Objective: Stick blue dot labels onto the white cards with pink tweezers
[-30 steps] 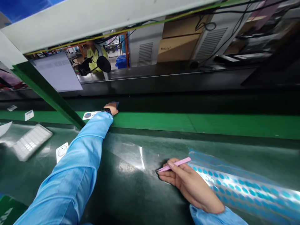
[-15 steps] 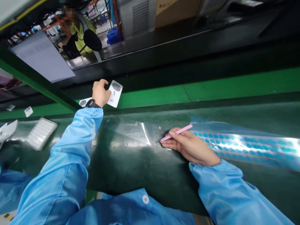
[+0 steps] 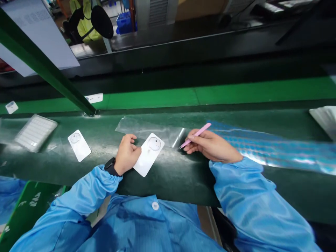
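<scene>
My left hand pinches the left edge of a white card with a round marking near its top, held over the green bench. Pink tweezers are in my right hand, their dark tip pointing down and left. Beside that tip lies a clear film. To the right of my right hand stretches a clear sheet with rows of blue dots. Another white card with a round marking lies on the bench left of my left hand.
A clear compartmented tray sits at the left. White cards lie on the green ledge behind the bench. A green post slants down at the left. White sheets are at the far right.
My left hand has come back from the rear ledge toward me with the white card. The view has shifted, and another card now shows on the bench. My right hand still holds the tweezers.
</scene>
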Action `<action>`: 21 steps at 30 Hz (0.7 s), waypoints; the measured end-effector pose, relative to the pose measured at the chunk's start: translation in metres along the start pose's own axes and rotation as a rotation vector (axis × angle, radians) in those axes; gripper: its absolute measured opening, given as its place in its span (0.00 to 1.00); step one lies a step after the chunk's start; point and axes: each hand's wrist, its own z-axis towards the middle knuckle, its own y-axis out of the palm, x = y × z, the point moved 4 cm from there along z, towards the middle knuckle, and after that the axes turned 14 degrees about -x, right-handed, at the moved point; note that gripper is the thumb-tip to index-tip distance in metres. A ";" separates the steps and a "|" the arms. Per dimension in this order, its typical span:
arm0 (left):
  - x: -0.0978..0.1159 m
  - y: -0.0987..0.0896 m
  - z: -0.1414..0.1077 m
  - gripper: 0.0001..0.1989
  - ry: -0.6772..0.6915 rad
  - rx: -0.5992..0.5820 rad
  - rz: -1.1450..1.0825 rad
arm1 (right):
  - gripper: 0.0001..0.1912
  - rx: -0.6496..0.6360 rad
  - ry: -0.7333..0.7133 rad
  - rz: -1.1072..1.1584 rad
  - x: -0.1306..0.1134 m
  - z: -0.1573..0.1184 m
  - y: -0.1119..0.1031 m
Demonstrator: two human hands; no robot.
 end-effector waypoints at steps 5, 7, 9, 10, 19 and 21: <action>0.015 -0.013 0.009 0.13 0.150 0.127 -0.129 | 0.17 0.232 -0.307 -0.119 -0.013 -0.002 -0.006; 0.020 -0.011 0.024 0.12 0.205 0.173 -0.116 | 0.20 0.248 -0.374 -0.141 -0.008 0.008 -0.003; 0.020 -0.004 0.042 0.11 0.229 0.181 -0.098 | 0.24 0.229 -0.412 -0.111 0.000 0.020 0.001; 0.019 -0.001 0.049 0.11 0.230 0.176 -0.092 | 0.25 0.209 -0.422 -0.092 0.004 0.026 0.003; -0.027 -0.031 0.010 0.06 0.148 0.221 -0.028 | 0.26 -0.055 -0.366 0.023 0.016 0.054 0.040; -0.036 -0.043 -0.004 0.05 0.115 0.255 -0.025 | 0.26 -0.070 -0.376 0.036 0.012 0.054 0.047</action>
